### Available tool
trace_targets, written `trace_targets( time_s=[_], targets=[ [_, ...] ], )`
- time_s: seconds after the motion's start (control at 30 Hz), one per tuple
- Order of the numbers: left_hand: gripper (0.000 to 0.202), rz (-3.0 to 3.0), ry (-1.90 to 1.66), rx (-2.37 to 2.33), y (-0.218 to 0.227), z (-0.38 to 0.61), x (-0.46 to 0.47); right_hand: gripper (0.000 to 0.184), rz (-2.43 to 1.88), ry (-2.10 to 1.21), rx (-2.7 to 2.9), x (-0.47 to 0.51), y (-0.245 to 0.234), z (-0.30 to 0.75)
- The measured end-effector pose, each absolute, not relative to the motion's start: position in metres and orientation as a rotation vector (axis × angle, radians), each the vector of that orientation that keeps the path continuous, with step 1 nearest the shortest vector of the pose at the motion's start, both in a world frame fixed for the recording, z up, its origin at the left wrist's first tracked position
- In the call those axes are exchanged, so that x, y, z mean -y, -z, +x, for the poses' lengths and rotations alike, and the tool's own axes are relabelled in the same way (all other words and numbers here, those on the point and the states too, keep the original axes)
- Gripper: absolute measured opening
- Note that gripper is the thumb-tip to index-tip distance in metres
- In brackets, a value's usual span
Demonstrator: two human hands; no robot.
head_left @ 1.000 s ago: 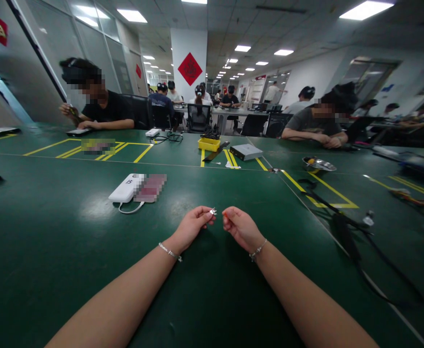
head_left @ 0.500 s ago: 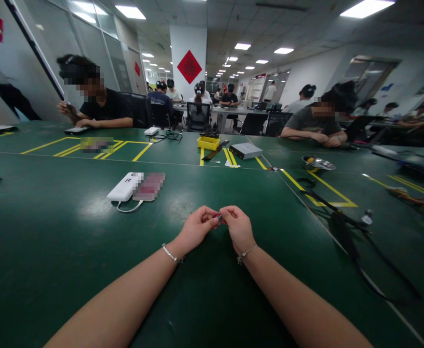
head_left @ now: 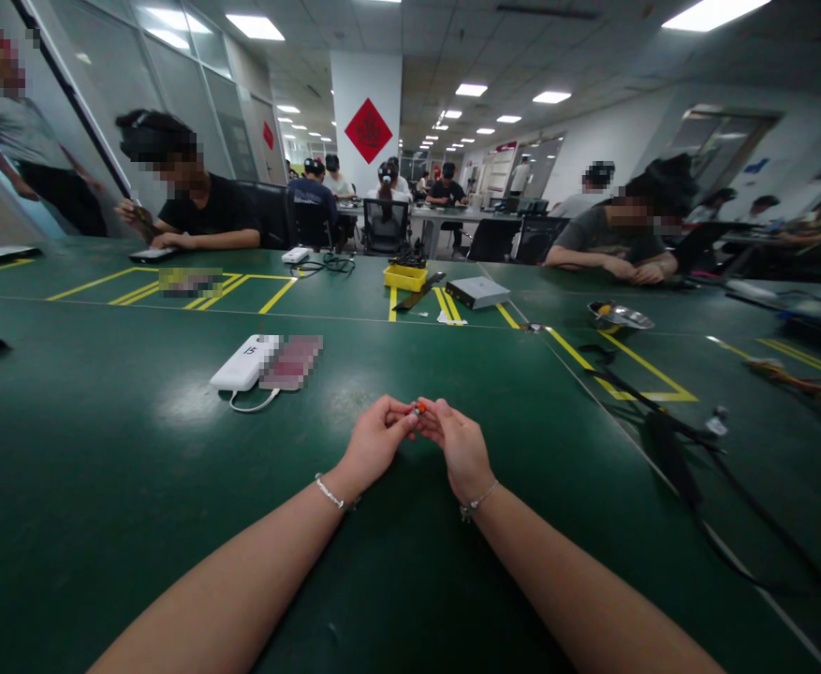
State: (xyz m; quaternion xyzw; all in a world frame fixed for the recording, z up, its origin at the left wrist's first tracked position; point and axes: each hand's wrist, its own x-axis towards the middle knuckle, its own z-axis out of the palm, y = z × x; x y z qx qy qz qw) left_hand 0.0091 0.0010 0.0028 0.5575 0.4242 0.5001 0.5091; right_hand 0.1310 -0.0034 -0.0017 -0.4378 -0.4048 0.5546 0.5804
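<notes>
My left hand (head_left: 373, 440) is closed in a pinch on a small orange-and-silver piece (head_left: 419, 409), too small to identify. It shows between the fingertips of both hands, just above the green table (head_left: 171, 524). My right hand (head_left: 464, 451) faces it from the right, thumb raised apart from the fingers. Those fingers reach beside and below the piece; whether they touch it I cannot tell.
A white power bank (head_left: 245, 363) marked 15 is cabled to a blurred phone-like slab (head_left: 292, 363). Farther off are a yellow bin (head_left: 405, 278), a grey box (head_left: 477, 292) and a metal dish (head_left: 621, 316). Black cables (head_left: 669, 459) lie right. People sit across the table.
The orange part of the small piece has come into sight between my hands. My right thumb and fingers have loosened from their pinch. At far left, a standing person has come further into view.
</notes>
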Motion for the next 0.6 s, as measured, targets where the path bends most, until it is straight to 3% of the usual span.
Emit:
trace_targets(
  time_s=[0.6],
  targets=[
    [0.012,1.307,-1.198,-1.047,-0.0016,0.0073,-0.0023,0.038,-1.021,-1.337,1.104,-0.0004,0.0021,0.1375]
  ],
)
